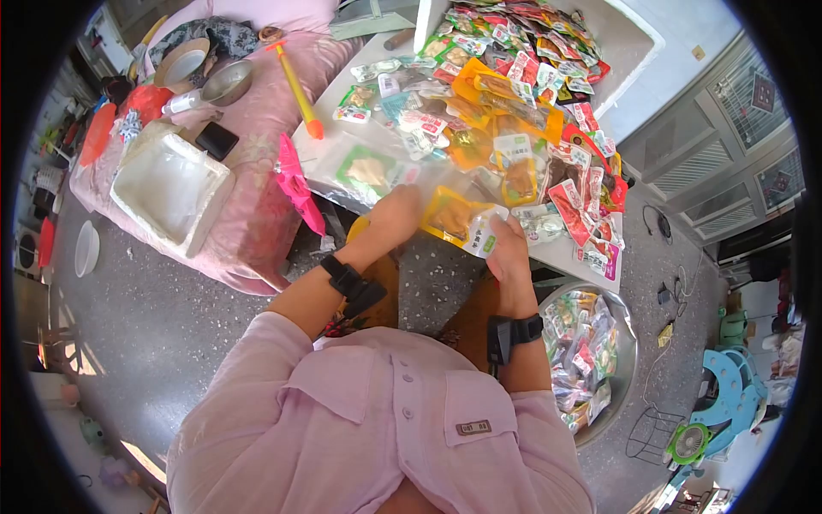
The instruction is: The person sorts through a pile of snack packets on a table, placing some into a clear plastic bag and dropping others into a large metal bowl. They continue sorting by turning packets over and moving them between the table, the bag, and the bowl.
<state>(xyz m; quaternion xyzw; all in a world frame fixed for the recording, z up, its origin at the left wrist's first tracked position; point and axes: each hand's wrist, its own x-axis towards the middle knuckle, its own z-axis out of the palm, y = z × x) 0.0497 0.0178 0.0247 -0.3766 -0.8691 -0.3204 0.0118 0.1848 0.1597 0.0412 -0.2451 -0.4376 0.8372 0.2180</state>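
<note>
My right hand point(509, 247) grips the right edge of a yellow and white snack packet point(449, 214) between thumb and fingers, just above the table's front edge. My left hand point(396, 218) is curled by the same edge, left of that packet; its fingertips are hidden and I cannot make out what they hold. Close beyond it lies a clear plastic bag point(330, 152) around a green and white packet point(366, 169). Many colourful snack packets point(471, 128) cover the white table point(338, 195), some in orange, red or green wrapping.
A white foam box point(638, 43) full of packets stands at the back right. Below the table's right side, a metal basin point(629, 360) holds more packets. A pink-covered bed point(261, 184) on the left carries a foam tray point(128, 206) and bowls. A yellow-orange pump point(295, 90) lies between bed and table.
</note>
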